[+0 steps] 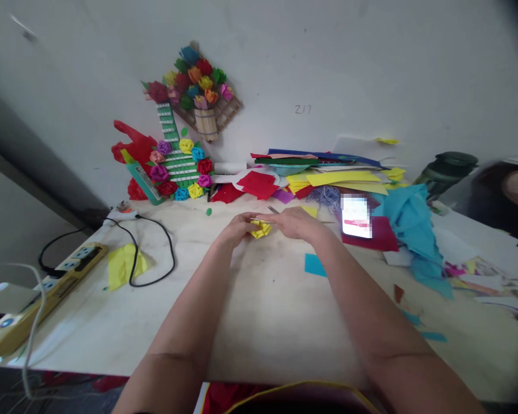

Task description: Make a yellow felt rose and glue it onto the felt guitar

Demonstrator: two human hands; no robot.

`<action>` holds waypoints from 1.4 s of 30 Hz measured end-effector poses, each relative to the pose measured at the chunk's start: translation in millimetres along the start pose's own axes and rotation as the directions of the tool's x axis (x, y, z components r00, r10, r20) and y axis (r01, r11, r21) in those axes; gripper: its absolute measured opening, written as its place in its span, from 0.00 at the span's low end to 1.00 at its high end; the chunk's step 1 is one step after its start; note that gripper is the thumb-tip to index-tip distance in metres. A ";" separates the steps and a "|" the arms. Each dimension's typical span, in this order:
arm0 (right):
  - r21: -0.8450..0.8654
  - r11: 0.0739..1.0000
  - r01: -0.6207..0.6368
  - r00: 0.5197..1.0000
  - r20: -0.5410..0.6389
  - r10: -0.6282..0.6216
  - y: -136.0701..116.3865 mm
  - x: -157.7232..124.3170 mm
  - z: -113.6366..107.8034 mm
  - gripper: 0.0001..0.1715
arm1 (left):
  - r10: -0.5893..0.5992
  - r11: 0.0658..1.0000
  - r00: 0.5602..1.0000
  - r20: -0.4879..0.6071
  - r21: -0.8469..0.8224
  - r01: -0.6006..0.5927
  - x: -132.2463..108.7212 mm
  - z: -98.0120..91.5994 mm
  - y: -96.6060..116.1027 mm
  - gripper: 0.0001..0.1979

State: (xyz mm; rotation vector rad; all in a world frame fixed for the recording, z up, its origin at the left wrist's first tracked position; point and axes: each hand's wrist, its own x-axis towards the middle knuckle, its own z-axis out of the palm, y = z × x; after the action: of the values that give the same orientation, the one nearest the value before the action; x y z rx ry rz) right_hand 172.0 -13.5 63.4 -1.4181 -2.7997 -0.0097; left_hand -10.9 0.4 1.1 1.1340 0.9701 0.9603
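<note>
Over the middle of the table, my left hand point(240, 228) is closed around a small folded yellow paper flower point(261, 229). My right hand point(296, 222) meets it from the other side, its fingers pinched together at the flower's top edge. A thin metal tool point(273, 210) pokes out past the right fingers; its kind is too small and blurred to tell. Part of the flower is hidden by the fingers. To the right, near my right forearm, lies a blue paper square point(315, 265). A piece of yellow paper point(309, 211) lies just behind my right hand.
A lit phone point(356, 216) stands on red paper at the right, near crumpled blue paper point(414, 224). Stacked coloured sheets point(345, 178) line the wall. At left are a glue bottle point(143, 179), a paper-flower guitar point(179, 167), a black cable point(174, 253) and a power strip point(64, 276).
</note>
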 end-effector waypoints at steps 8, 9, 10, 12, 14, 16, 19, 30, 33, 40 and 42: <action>0.102 0.994 0.039 0.999 -0.039 -0.035 -1.4 8.4 13.7 0.23 | -0.037 0.999 0.999 -0.012 0.015 0.037 -0.7 -0.5 0.5 0.23; 0.135 0.990 0.028 0.998 -0.053 -0.021 0.0 8.4 14.3 0.22 | -0.031 0.999 1.000 -0.001 0.010 0.031 -0.6 -1.2 0.6 0.23; 0.174 0.984 0.021 0.998 -0.066 -0.009 1.6 8.0 14.4 0.22 | -0.025 1.000 1.000 0.011 -0.002 0.025 -0.2 -2.0 0.8 0.23; 0.285 0.959 0.007 0.997 -0.073 0.014 5.1 6.6 14.3 0.23 | -0.017 0.998 0.999 0.029 -0.055 0.019 0.8 -3.6 1.3 0.22; 0.433 0.901 -0.011 0.998 -0.046 0.035 8.2 5.4 14.6 0.24 | -0.020 0.990 0.999 0.039 -0.140 0.026 2.0 -4.7 2.0 0.21; 0.563 0.825 -0.048 0.998 0.002 0.057 10.6 4.9 15.7 0.25 | -0.038 0.979 0.999 0.034 -0.201 0.045 2.9 -4.9 2.7 0.20; 0.671 0.737 -0.079 0.997 0.047 0.064 12.8 5.6 18.1 0.26 | -0.064 0.977 0.998 0.014 -0.201 0.065 3.2 -3.9 3.0 0.18; 0.748 0.661 -0.059 0.998 0.052 0.030 14.1 8.4 21.7 0.26 | -0.055 0.988 0.998 -0.017 -0.146 0.052 3.2 -2.2 -0.2 0.11; 0.745 0.663 -0.066 0.998 0.054 0.038 14.8 9.5 23.8 0.26 | -0.060 0.987 0.998 -0.018 -0.151 0.056 2.0 -0.8 1.0 0.11; 0.751 0.659 -0.044 0.999 0.030 0.033 14.8 10.8 25.3 0.25 | -0.068 0.994 0.996 -0.050 -0.094 0.063 4.1 -1.5 -0.6 0.12; 0.758 0.652 -0.028 0.999 0.010 0.032 13.7 11.1 24.7 0.25 | -0.051 0.996 0.997 -0.049 -0.077 0.047 4.9 -2.3 -1.9 0.11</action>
State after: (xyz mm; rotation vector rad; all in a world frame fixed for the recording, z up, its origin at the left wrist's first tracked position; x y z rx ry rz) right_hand 176.4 3.7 38.8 -1.1920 -2.2588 1.0341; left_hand -11.5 5.4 -1.6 1.0223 0.9903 0.9828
